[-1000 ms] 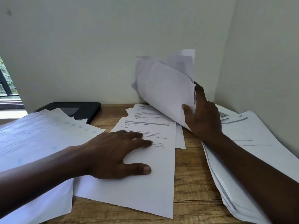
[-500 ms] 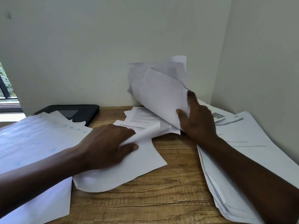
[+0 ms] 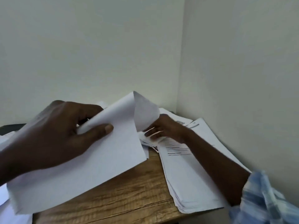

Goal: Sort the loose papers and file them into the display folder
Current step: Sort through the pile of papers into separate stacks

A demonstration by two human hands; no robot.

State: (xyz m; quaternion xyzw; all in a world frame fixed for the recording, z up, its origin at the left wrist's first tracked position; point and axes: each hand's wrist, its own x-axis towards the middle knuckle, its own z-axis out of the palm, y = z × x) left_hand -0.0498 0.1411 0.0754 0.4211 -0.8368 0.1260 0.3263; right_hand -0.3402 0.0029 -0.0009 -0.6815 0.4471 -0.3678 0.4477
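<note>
Head view. Gripped a blank white sheet (image 3: pixel 105 159) in the left hand (image 3: pixel 53 139), with the thumb (image 3: pixel 104 129) pressed flat on the upper face and the other fingers curled behind the far edge, mostly out of sight. Held that sheet tilted above the left half of the wooden desk (image 3: pixel 121 194), near corner low and far edge raised, the top corner curling over into a rounded flap. Could not assign that flap to the same sheet or to another behind it.

Had the right hand (image 3: pixel 166 130) further back over the desk, near its back right corner. Curled the fingers (image 3: pixel 153 135) narrowly round a small bunch of bent sheets (image 3: pixel 150 140), with white edges poking out between them. Laid the right forearm across a thick stack of printed papers (image 3: pixel 186 175), flat along the desk's right side and close against the wall (image 3: pixel 234 78). Made out dark bars of print near the stack's far end, too blurred to read. Wore a pale blue checked sleeve (image 3: pixel 267 199), seen at the desk's near right corner.

Saw more white papers (image 3: pixel 4 201) at the desk's left edge, partly under the held sheet. Saw also a sliver of something dark and flat (image 3: pixel 11 126) at the desk's back left, too little of it shown to name. Found bare wood grain between the held sheet and the stack.
</note>
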